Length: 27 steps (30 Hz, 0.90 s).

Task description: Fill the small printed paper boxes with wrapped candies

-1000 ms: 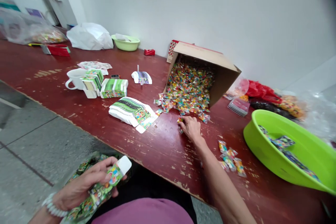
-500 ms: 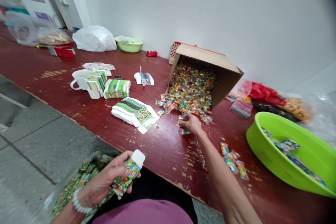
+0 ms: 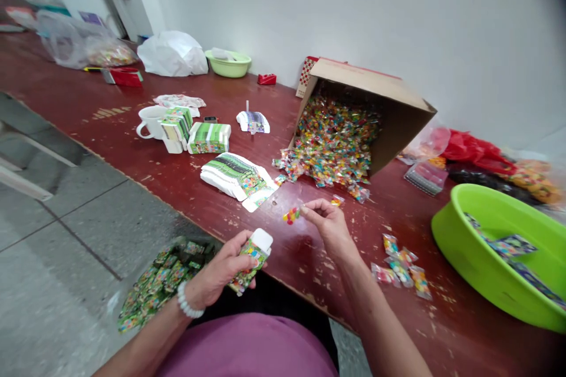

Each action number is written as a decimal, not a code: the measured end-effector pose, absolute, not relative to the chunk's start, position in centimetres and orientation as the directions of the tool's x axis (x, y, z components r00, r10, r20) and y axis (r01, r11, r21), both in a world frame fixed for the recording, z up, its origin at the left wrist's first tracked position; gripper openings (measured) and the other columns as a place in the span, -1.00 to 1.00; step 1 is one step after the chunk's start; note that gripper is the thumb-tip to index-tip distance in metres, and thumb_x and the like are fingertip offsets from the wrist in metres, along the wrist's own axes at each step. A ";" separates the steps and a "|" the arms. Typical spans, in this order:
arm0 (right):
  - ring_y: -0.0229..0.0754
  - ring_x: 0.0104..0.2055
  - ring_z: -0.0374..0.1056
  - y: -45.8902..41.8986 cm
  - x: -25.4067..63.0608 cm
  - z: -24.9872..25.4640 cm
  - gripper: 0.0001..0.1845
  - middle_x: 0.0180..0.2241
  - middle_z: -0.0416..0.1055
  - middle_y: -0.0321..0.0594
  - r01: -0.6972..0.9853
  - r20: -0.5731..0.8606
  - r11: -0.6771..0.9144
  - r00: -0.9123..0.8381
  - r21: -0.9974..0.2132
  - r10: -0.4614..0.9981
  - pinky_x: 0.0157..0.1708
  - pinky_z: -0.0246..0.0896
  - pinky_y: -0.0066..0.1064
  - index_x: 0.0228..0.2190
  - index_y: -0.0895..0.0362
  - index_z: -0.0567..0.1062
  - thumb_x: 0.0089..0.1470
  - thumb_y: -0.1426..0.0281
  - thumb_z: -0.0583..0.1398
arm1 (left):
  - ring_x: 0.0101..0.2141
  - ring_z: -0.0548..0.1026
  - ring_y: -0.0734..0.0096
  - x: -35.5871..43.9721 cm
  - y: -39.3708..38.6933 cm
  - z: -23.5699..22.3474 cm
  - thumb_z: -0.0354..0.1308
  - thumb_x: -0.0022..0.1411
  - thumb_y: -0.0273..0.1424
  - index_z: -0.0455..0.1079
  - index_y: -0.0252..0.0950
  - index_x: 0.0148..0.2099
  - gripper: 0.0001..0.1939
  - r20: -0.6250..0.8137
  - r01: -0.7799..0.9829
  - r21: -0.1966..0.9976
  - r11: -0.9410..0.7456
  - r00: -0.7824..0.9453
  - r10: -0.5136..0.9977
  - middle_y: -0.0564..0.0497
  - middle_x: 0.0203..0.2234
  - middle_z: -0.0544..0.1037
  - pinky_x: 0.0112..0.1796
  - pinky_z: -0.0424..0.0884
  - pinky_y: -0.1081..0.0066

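Observation:
My left hand (image 3: 227,265) grips a small green printed carton (image 3: 253,259), its white end flap standing up, just off the table's front edge. Pinched in the fingertips of my right hand (image 3: 329,227) is a small clear packet of coloured candies (image 3: 291,215), held over the table to the right of the carton. Behind it, a cardboard box (image 3: 371,76) lies on its side with many candy packets (image 3: 333,141) spilling out. Flat green cartons (image 3: 234,177) are fanned out left of the spill. Several separate candy packets (image 3: 400,265) lie right of my right forearm.
A bright green basin (image 3: 469,271) with dark printed packs stands at the right. Banded carton stacks (image 3: 209,138) sit beside a white mug (image 3: 151,122). Below the table's left front edge is a clear bag of filled green cartons (image 3: 163,277). Plastic bags (image 3: 172,54) line the back.
My right hand has drawn back from the spilled candy, lifting a packet toward the carton. My left hand has brought the carton up and to the right.

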State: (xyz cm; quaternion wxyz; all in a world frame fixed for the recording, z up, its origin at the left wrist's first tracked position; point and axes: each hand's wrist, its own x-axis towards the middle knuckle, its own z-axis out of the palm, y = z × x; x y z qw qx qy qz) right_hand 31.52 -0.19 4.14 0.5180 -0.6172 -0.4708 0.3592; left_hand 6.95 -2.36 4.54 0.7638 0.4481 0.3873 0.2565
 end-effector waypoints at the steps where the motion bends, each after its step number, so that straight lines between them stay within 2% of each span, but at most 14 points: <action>1: -0.21 -0.46 0.36 -1.2 30.5 4.3 -0.67 -0.49 0.51 -0.26 0.181 0.040 -0.012 0.283 -0.983 0.958 -0.39 0.30 -0.37 -0.49 0.12 0.51 -0.13 0.11 0.34 | -0.49 0.39 0.51 7.3 -2.5 4.6 0.23 0.11 -0.41 0.38 -0.24 -0.10 -0.73 -0.348 -0.049 0.889 0.455 0.572 0.742 0.07 -0.39 0.44 -0.49 0.43 0.52; 3: -0.23 -0.48 0.35 -3.0 28.7 4.6 -0.74 -0.51 0.50 -0.27 0.132 0.034 -0.002 0.268 -0.991 0.963 -0.42 0.27 -0.40 -0.51 0.12 0.52 -0.10 0.18 0.34 | -0.47 0.40 0.50 7.8 -2.9 4.6 0.24 0.11 -0.40 0.38 -0.24 -0.07 -0.70 -0.327 -0.048 0.901 0.432 0.580 0.746 0.06 -0.37 0.43 -0.48 0.43 0.52; 6: -0.25 -0.51 0.31 -5.1 27.1 5.1 -0.83 -0.54 0.49 -0.28 0.181 0.037 -0.006 0.235 -0.983 0.971 -0.48 0.21 -0.43 -0.52 0.11 0.53 -0.05 0.27 0.32 | -0.50 0.37 0.52 8.2 -3.5 4.8 0.25 0.12 -0.37 0.37 -0.25 -0.04 -0.67 -0.301 -0.018 0.924 0.381 0.581 0.756 0.06 -0.38 0.41 -0.51 0.40 0.54; 9: -0.25 -0.52 0.30 -6.0 26.3 5.5 -0.84 -0.55 0.49 -0.29 0.214 0.048 0.005 0.194 -0.977 0.980 -0.48 0.20 -0.43 -0.51 0.11 0.53 -0.02 0.28 0.31 | -0.52 0.35 0.53 8.5 -4.0 5.1 0.25 0.12 -0.37 0.37 -0.28 -0.08 -0.71 -0.271 0.005 0.947 0.322 0.554 0.787 0.07 -0.41 0.39 -0.51 0.40 0.53; 13: -0.23 -0.50 0.34 -6.1 26.1 5.6 -0.81 -0.53 0.49 -0.28 0.083 0.039 0.020 0.241 -0.996 0.970 -0.45 0.26 -0.40 -0.51 0.11 0.50 -0.04 0.26 0.33 | -0.53 0.38 0.54 8.9 -4.5 5.8 0.25 0.13 -0.37 0.37 -0.28 -0.10 -0.72 -0.234 -0.027 0.956 0.291 0.527 0.817 0.08 -0.42 0.39 -0.51 0.40 0.53; 15: -0.23 -0.52 0.32 -6.1 26.1 5.5 -0.83 -0.55 0.47 -0.30 0.148 0.044 0.013 0.204 -0.989 0.978 -0.46 0.24 -0.40 -0.51 0.10 0.51 -0.01 0.28 0.31 | -0.54 0.39 0.54 8.9 -4.6 5.9 0.27 0.12 -0.37 0.36 -0.27 -0.11 -0.72 -0.227 -0.048 0.955 0.294 0.524 0.821 0.09 -0.44 0.39 -0.53 0.38 0.55; 18: -0.16 -0.43 0.36 -6.7 26.1 5.7 -0.90 -0.49 0.47 -0.27 0.393 0.174 0.128 0.084 -0.911 0.981 -0.37 0.27 -0.34 -0.43 0.05 0.58 0.08 0.32 0.26 | -0.56 0.42 0.52 8.8 -4.6 5.5 0.27 0.12 -0.35 0.36 -0.26 -0.12 -0.73 -0.240 -0.104 0.934 0.343 0.531 0.813 0.09 -0.46 0.43 -0.54 0.38 0.54; 20: -0.11 -0.29 0.39 -7.3 26.0 5.9 -0.87 -0.36 0.47 -0.21 0.453 0.282 0.235 0.039 -0.860 0.958 -0.26 0.29 -0.29 -0.32 0.01 0.60 0.14 0.33 0.22 | -0.56 0.45 0.47 8.7 -4.3 5.1 0.21 0.21 -0.24 0.38 -0.27 -0.10 -0.73 -0.271 -0.182 0.891 0.417 0.525 0.807 0.06 -0.45 0.48 -0.55 0.39 0.51; 23: -0.15 -0.31 0.36 -8.0 25.6 5.6 -0.85 -0.29 0.43 -0.21 0.390 0.313 0.232 0.158 -0.891 0.936 -0.31 0.30 -0.34 -0.21 0.00 0.55 0.16 0.31 0.21 | -0.59 0.50 0.38 8.6 -3.9 4.4 0.03 0.31 -0.04 0.42 -0.32 -0.07 -0.55 -0.365 -0.274 0.787 0.553 0.516 0.775 -0.02 -0.47 0.54 -0.59 0.39 0.46; 25: -0.18 -0.34 0.35 -8.2 25.0 5.1 -0.87 -0.32 0.42 -0.24 0.331 0.285 0.203 0.219 -0.921 0.933 -0.35 0.29 -0.38 -0.24 0.01 0.53 0.12 0.32 0.25 | -0.62 0.50 0.36 8.6 -3.7 4.3 0.03 0.30 0.00 0.45 -0.37 -0.07 -0.49 -0.423 -0.291 0.736 0.611 0.507 0.751 -0.04 -0.51 0.55 -0.62 0.39 0.45; 27: -0.17 -0.32 0.37 -8.4 24.4 4.5 -0.93 -0.33 0.43 -0.25 0.282 0.285 0.226 0.189 -0.933 0.940 -0.32 0.29 -0.38 -0.29 0.02 0.54 0.13 0.34 0.25 | -0.64 0.48 0.40 8.7 -3.6 4.4 0.10 0.27 -0.04 0.47 -0.40 -0.06 -0.50 -0.446 -0.310 0.719 0.622 0.480 0.755 -0.02 -0.53 0.54 -0.63 0.40 0.46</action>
